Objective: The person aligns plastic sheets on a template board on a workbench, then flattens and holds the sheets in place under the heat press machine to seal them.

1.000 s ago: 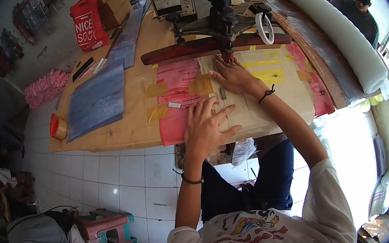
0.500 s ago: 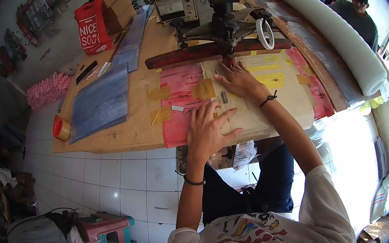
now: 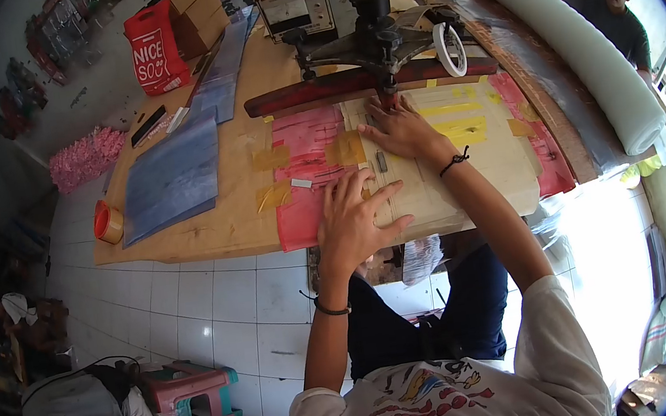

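My left hand (image 3: 357,220) lies with fingers spread on the front part of the work surface, across the edge of a red sheet (image 3: 299,222) and a beige board (image 3: 479,177). Farther back, my right hand (image 3: 404,130) rests flat on the board, its fingertips by the lower tip of the black press head (image 3: 382,44). Nothing shows in either hand. A small dark metal bar (image 3: 381,161) lies between the hands, and a small white piece (image 3: 301,183) is on the red sheet. Brown tape (image 3: 274,195) crosses the sheet's left edge.
Blue sheets (image 3: 171,178), a tape roll (image 3: 108,225) and a red bag (image 3: 156,52) are at the left of the table. A long white roll (image 3: 563,47) runs along the right. One person (image 3: 609,16) is at the back right, another (image 3: 84,413) at the lower left.
The camera view has shifted slightly. Both hands stay in nearly the same places on the work surface, and nothing has been picked up or let go.
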A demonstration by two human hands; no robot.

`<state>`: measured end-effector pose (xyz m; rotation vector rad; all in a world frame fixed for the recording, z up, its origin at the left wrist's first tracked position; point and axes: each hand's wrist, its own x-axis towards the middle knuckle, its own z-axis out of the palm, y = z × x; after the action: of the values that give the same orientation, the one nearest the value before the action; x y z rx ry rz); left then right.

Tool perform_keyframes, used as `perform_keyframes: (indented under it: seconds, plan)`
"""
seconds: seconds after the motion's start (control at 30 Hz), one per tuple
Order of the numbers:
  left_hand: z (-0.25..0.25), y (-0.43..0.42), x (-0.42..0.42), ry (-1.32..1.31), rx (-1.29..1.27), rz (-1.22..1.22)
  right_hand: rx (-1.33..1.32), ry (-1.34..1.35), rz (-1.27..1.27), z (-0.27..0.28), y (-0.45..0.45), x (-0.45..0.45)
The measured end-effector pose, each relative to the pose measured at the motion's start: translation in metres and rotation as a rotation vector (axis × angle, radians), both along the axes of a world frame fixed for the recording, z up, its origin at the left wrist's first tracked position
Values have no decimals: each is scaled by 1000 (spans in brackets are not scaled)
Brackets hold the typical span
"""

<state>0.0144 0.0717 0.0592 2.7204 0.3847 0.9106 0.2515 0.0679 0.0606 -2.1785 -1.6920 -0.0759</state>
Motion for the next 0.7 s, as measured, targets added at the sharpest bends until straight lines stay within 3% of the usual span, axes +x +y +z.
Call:
perform_keyframes:
  seconds: [0.27,0.47,0.7]
  plan:
    - [-1,1,0,23,-17,1,-100,-5,65,22,-58,-1]
    - [-2,3,0,7,-18,-7,29,34,95,27,-160,-12]
    - [4,0,0,54,-27,-10,129,74,75,13,-170,-11]
